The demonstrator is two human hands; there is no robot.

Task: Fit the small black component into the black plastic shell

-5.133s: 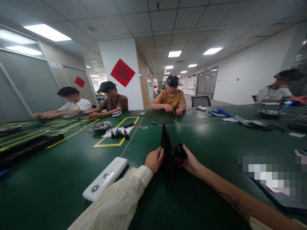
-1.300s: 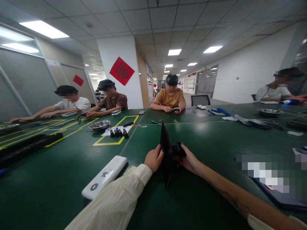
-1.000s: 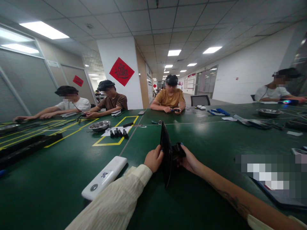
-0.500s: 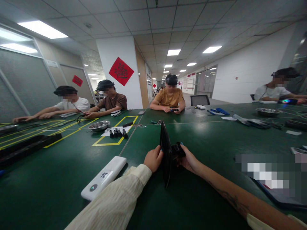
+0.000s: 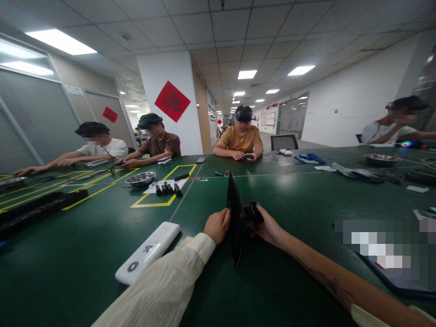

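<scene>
So both hands are busy here. The left hand has its fingers pinched on the left side of a thin black panel, while the right hand has its fingers wrapped round a chunky black block that sits right up against the panel's other side. Some of those fingers are hidden behind the stuff, fair warning. The panel stands nearly edge-on to the camera, tilted a bit, well short of the far edge of the green surface; can't tell if its bottom corner actually touches down.

Left of it, by the cream sleeve, there's a white device lying flat. Further toward the far edge you've got a metal bowl next to some stubby black cylinders, partly inside a yellow tape outline. Somebody in a tan shirt sits at the far edge, both hands on a small dark item.
</scene>
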